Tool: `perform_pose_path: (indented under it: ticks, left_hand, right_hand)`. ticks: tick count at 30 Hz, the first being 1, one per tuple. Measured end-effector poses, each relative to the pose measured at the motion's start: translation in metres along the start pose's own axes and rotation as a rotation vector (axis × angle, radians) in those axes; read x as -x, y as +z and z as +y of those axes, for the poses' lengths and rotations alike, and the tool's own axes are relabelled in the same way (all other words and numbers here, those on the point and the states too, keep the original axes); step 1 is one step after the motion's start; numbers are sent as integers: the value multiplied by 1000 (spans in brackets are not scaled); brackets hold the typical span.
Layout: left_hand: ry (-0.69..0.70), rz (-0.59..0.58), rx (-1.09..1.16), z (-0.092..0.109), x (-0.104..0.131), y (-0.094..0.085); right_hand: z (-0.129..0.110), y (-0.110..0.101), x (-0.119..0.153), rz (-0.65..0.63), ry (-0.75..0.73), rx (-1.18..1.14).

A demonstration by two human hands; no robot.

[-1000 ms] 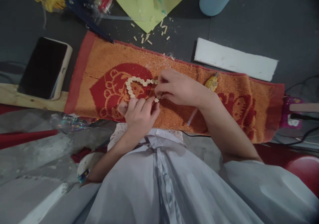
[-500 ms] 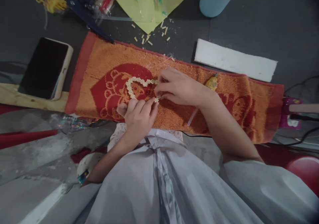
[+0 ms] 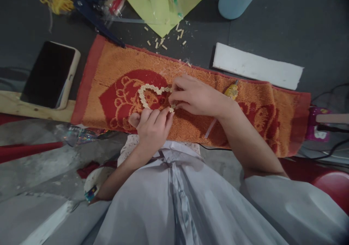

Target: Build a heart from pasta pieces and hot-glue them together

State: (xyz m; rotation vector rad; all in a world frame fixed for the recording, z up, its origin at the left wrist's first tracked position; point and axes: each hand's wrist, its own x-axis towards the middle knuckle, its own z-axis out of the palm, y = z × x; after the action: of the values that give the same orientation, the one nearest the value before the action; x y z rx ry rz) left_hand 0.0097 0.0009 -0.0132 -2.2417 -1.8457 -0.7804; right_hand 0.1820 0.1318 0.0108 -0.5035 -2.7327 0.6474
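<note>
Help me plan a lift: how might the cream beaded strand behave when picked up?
The cream beaded strand probably flexes, since it curves across the orange towel. It looks light, being narrow with tiny pieces. Rolling seems unlikely given its bent outline.

A chain [image 3: 149,87] lies on a towel [image 3: 191,128] along the worktop [image 3: 294,27]; a phone [image 3: 47,74] sits left of the towel, paper [image 3: 162,27] behind, a bottle [image 3: 234,3] behind, farther right.

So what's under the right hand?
Beneath the right hand is orange towel; the pale beaded strand runs up to the fingertips. Whatever the fingers and palm cover is hidden.
</note>
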Motion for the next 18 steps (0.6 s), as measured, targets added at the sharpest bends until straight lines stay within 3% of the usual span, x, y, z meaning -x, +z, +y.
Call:
perform_pose_path:
  ticks: [18]
  left_hand:
    - [50, 39, -16, 1, -4, -2]
  right_hand:
    - [-1, 2, 0, 2, -3, 1]
